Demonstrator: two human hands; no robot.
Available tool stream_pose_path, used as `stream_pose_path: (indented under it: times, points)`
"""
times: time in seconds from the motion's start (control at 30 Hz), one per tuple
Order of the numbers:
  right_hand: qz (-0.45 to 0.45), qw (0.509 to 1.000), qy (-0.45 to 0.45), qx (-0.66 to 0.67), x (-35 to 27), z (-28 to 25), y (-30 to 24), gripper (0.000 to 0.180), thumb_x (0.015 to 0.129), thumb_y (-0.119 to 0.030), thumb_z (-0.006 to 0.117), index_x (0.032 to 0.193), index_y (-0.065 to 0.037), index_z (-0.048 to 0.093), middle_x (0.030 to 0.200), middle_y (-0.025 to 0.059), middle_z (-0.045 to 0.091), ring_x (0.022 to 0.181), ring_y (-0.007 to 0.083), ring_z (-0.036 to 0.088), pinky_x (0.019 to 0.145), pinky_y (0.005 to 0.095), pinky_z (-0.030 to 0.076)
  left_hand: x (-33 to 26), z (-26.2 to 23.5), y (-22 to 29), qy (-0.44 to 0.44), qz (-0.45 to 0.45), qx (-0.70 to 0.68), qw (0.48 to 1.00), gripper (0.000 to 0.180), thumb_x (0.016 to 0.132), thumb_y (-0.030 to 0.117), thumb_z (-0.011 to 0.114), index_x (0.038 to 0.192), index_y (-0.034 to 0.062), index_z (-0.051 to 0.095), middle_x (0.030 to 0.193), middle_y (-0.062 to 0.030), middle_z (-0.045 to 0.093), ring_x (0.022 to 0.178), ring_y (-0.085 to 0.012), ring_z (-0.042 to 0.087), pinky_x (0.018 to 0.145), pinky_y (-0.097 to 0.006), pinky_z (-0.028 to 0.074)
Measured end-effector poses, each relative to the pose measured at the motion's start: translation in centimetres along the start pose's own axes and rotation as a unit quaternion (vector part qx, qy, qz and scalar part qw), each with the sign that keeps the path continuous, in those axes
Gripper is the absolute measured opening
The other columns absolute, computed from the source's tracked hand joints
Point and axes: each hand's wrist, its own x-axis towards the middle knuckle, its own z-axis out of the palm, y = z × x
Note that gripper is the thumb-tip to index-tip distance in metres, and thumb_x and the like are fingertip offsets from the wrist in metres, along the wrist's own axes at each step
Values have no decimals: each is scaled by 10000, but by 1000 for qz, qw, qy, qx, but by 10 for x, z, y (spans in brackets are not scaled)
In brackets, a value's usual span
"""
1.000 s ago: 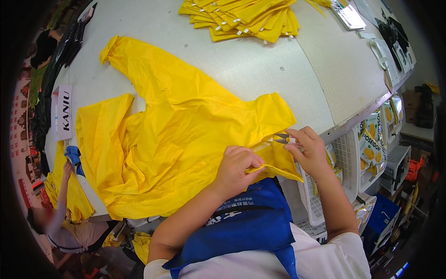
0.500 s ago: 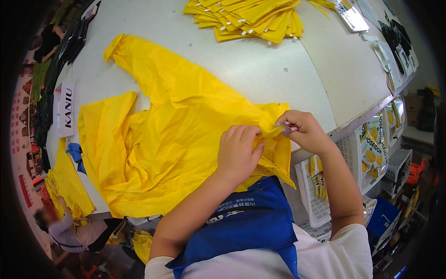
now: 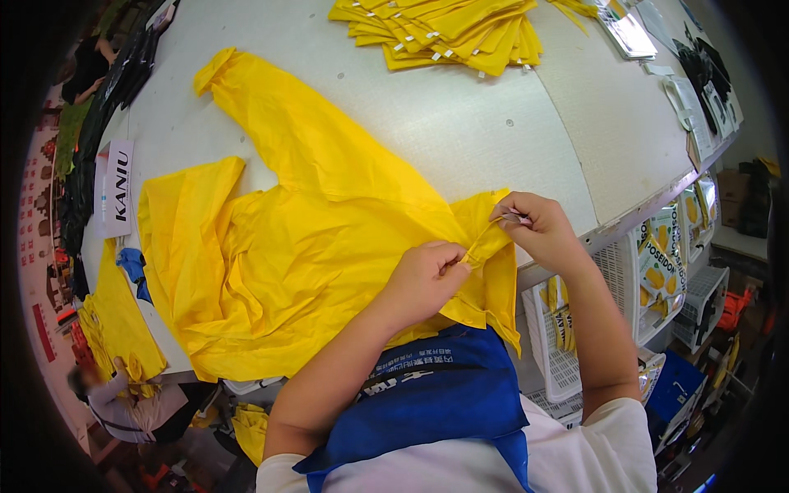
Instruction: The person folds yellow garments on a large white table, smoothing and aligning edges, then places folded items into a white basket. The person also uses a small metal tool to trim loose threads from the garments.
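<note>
Head view: a yellow garment [image 3: 312, 246] lies spread across the pale bench [image 3: 460, 123], 1 long sleeve stretching toward the far left and its lower hem hanging over the near edge, just above the person's blue apron [image 3: 444, 403].

The left hand [image 3: 423, 279] rests on the cloth near the hem, its fingers [image 3: 450, 256] curled closed and pinching a thin yellow cord [image 3: 485, 240] where it leaves the fabric. The right hand [image 3: 538, 230] sits just beside it at the bench edge, fingers closed around the other end of that cord, where a small pale piece shows; what that piece is cannot be told. The cord runs taut between the 2 hands.

Compared with 1 second ago, the left hand has slid up from the hem toward the right hand, and the right hand has drawn in from the edge, so the 2 now work close together on the cord instead of flattening cloth. That reads as the work narrowing to a fine detail at the garment's corner, with the garment itself unmoved on the bench.

Farther back lies a stack of folded yellow garments [image 3: 444, 33] with small white tags. White baskets [image 3: 567, 337] stand under the bench at right.
</note>
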Motion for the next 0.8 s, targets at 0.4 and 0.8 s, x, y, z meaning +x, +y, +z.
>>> stream_pose_path:
  times: [0.4,0.8]
  points:
    - [-216,930,181,-234,-60,26,-10,346,694,-145,772,1004,-54,648,874,110,611,746,270,613,630,338,501,-4,17,-7,108,-27,-67,992,101,790,46,691,852,10,619,727,4,572,665,-68,468,618,-215,415]
    - [-193,941,228,-161,-60,37,4,322,679,-101,781,978,-49,674,866,91,614,726,241,603,604,317,489,-4,19,-11,108,-21,-50,993,105,805,67,712,866,6,652,753,-4,602,661,-58,515,612,-198,435]
